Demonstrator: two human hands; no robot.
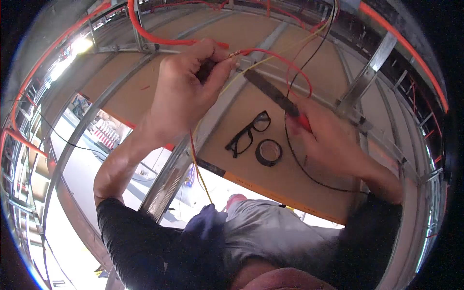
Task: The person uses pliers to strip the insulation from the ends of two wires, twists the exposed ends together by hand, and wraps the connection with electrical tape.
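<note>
My left hand (186,87) is closed in a pinch on the end of a red wire (285,59). Copper-coloured strands seem to show at its fingertips. From there the wire loops to the right. A yellow wire (263,61) passes close by the same fingers. My right hand (321,135) is wrapped round a red-handled tool (273,92) with a long, dark, flat blade; its exact kind I cannot make out. The blade points up and left, its tip just short of the left fingers. Below the hands, black-framed glasses (249,134) and a roll of black tape (268,152) lie on a brown board.
Metal framing bars (166,181) cross around and below the brown board (217,150). Orange conduit (140,30) runs along the frame. A thin black cable (309,176) hangs near my right arm. Bright floor shows through gaps at the lower left.
</note>
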